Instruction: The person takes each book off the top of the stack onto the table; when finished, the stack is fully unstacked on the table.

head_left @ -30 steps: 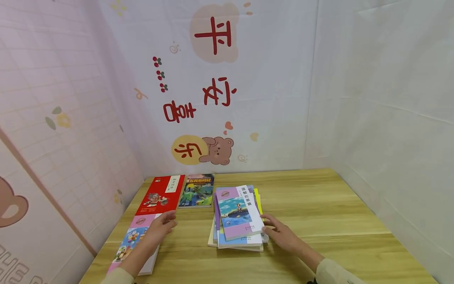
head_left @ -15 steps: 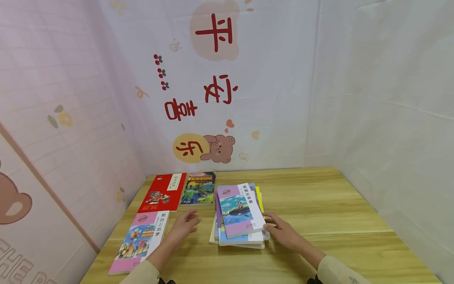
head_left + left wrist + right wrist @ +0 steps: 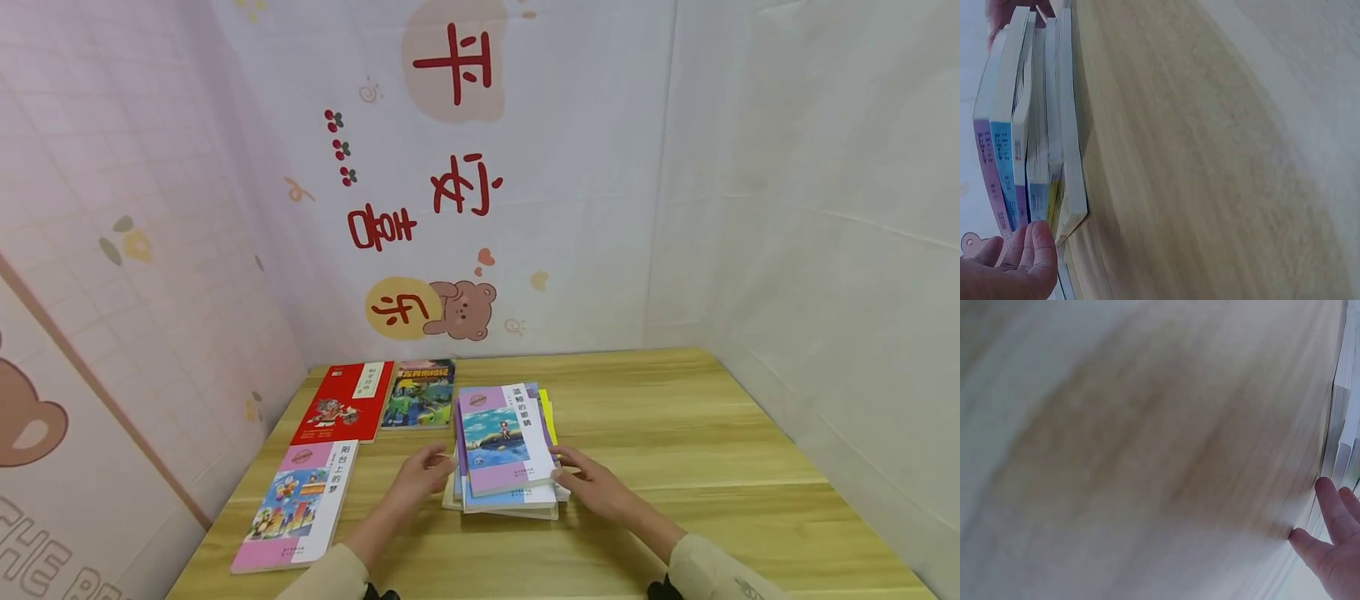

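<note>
A stack of several paperback books lies in the middle of the table, slightly fanned. On top is a pink-and-white book (image 3: 491,475) with a sea picture on its cover, and under it shows a light-blue book (image 3: 498,502). My left hand (image 3: 423,473) is at the stack's left side. In the left wrist view its fingertips (image 3: 1041,234) come right up to the coloured spines (image 3: 1004,169), with the fingers loosely bent. My right hand (image 3: 592,486) touches the right side of the stack near the top book's front corner, its fingers (image 3: 1335,515) spread and fairly straight.
At the left lie a red book (image 3: 341,404) and another pink-and-white book (image 3: 296,504) with a city picture. A dark, colourful book (image 3: 420,393) lies beside the red one. Printed cloth walls (image 3: 585,167) stand behind and at both sides of the wooden table (image 3: 675,425).
My left hand has moved right, away from the left-hand pink-and-white book, to the stack's left side. The stack's top book has turned and shifted slightly left; my right hand stays at the right side.
</note>
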`<state>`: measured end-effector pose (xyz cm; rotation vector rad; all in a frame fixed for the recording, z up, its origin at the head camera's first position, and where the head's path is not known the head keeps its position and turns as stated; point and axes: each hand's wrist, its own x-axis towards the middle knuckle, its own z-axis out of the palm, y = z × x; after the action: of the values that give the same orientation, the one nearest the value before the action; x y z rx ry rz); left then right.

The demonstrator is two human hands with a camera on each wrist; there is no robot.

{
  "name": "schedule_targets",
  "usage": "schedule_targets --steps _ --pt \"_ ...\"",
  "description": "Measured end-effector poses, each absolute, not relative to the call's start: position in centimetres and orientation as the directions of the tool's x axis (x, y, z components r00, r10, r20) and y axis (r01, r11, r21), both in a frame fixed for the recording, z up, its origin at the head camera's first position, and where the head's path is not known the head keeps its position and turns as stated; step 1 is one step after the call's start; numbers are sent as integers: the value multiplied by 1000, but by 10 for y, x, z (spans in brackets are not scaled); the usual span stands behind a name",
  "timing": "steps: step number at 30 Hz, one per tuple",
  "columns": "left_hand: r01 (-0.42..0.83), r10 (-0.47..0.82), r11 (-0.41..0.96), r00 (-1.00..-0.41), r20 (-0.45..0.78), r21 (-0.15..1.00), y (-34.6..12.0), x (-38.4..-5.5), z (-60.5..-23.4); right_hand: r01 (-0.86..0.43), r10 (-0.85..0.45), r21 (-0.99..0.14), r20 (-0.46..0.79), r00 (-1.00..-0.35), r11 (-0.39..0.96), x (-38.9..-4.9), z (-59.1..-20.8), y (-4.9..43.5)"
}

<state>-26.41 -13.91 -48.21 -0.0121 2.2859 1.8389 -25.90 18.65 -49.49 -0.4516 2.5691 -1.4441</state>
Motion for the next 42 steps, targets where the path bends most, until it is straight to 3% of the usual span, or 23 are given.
schedule_targets --steps 12,32,42 --pt "-140 138 287 -973 -185 948 -124 -261 -486 -244 -416 -840 23 -909 484 -260 -496 188" --pt "-124 133 329 -975 -176 936 -118 -260 -488 -214 -339 -853 47 -940 475 -259 -501 191" --pt "-165 118 319 -970 -212 933 -117 -259 -484 -197 -312 -811 19 -950 551 -260 -502 192"
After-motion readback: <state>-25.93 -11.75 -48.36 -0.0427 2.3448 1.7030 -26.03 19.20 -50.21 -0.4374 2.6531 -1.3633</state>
